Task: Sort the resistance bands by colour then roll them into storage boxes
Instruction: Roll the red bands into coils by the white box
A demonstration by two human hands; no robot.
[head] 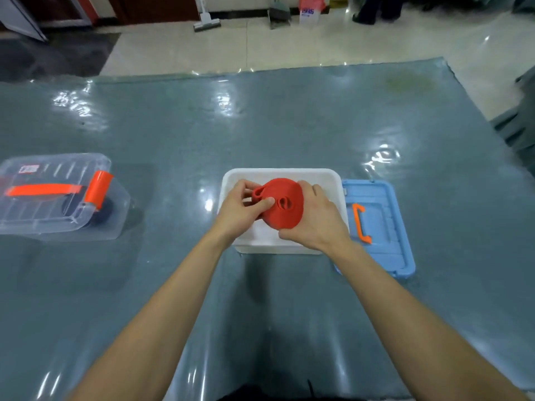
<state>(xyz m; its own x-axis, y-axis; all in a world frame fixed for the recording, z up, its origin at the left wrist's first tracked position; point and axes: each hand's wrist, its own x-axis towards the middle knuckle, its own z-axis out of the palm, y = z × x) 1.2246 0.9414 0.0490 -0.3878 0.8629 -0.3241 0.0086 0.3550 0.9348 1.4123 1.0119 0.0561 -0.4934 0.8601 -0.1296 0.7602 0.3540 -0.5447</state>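
A rolled red resistance band (285, 204) is held over the open white storage box (289, 175) at the table's centre. My left hand (243, 211) pinches the roll's left side, thumb on its face, with a loose loop end near the fingers. My right hand (315, 221) curls round the roll's right and lower edge. At the far left stands a clear storage box (58, 221) with an orange-handled lid on it; a dark rolled band (104, 212) shows through its wall.
A blue lid (382, 227) with an orange handle lies flat against the white box's right side. The table (260, 125) wears a glossy grey-green cover. Beyond its far edge are tiled floor, a squeegee, a dustpan and someone's legs.
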